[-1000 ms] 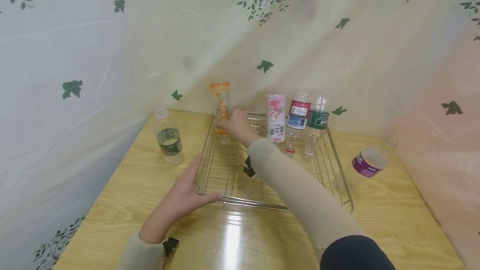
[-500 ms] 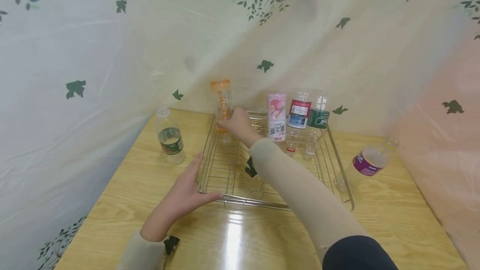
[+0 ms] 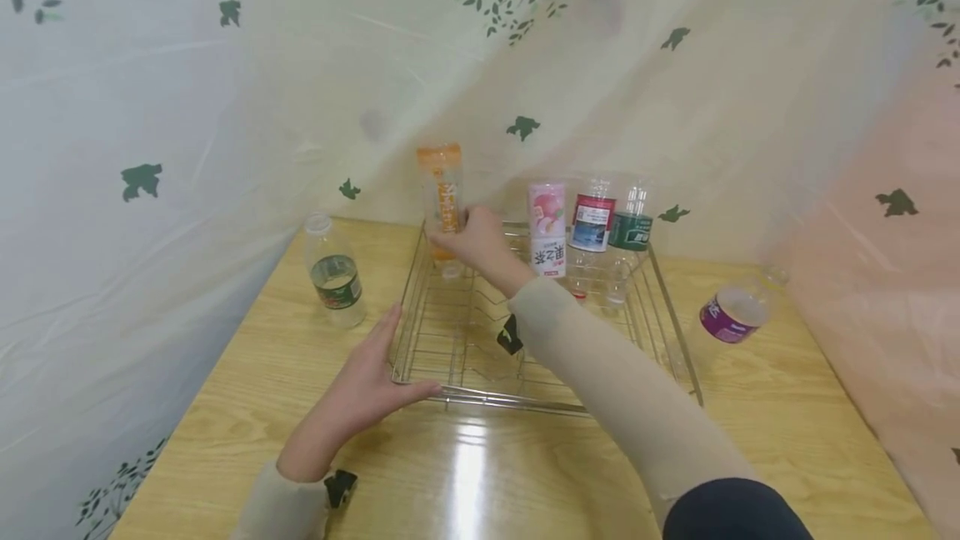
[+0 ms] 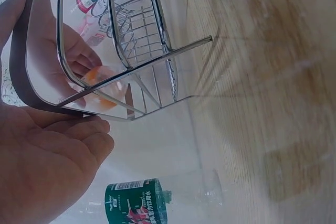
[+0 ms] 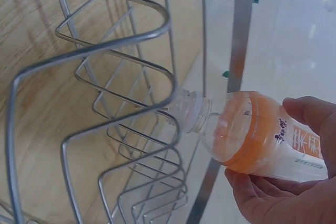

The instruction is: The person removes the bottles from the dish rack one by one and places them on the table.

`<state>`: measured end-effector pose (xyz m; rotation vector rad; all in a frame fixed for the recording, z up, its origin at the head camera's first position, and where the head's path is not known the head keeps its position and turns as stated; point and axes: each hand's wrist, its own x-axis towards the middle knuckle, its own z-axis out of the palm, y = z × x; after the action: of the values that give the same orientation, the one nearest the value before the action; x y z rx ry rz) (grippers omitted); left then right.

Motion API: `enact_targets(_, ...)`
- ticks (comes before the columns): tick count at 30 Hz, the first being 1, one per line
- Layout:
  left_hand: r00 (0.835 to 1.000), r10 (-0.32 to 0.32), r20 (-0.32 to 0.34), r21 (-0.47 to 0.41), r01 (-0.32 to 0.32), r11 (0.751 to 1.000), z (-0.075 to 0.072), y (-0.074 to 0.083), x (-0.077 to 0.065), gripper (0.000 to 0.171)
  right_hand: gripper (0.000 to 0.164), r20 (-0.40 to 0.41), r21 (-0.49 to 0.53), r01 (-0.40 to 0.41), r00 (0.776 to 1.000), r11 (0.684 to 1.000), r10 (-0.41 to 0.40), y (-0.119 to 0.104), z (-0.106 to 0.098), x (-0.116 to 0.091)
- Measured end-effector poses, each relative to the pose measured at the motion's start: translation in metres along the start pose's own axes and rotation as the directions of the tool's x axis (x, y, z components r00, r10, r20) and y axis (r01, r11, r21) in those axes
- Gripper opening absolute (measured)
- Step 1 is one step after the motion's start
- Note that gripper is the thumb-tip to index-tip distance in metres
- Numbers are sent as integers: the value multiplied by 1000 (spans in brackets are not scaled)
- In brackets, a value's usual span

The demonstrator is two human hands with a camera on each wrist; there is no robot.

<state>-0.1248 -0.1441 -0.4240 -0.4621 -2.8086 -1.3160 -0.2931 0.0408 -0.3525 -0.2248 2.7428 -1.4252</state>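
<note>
Head view: your right hand has the orange bottle, fingers curled round it, neck poking down below them; your left hand is spread wide at the wire rack

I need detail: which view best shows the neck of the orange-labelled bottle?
The right wrist view: the neck of the orange-labelled bottle is largest there, its ring visible. The head view shows it small, below the right hand; the left wrist view shows the bottle through the wire rack, its neck unclear.
</note>
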Motion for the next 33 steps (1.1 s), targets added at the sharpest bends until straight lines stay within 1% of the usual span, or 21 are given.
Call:
enact_targets(7,1000,-5,11,1,5,1000,-1,0,1,134,48,-1,-11,38,999,999,-38,-7,-11,-9)
enact_targets(11,1000,-13,15,11,13,1000,-1,0,1,134,50,4,-34,65,998,997,-64,-12,-17,-14)
enact_targets(16,1000,-8,13,10,8,1000,0,0,1,133,54,4,-65,81,997,995,-81,-16,-25,-24)
enact_targets(22,1000,-1,12,8,1,1000,1,-2,1,133,51,10,-80,126,992,989,-125,-18,-35,-40)
enact_targets(29,1000,2,7,6,-2,1000,1,-4,2,132,45,37,-76,153,988,985,-150,-20,-45,-58)
enact_targets(33,1000,7,9,4,-7,1000,1,-3,2,132,46,42,-81,182,983,980,-179,-18,-50,-67)
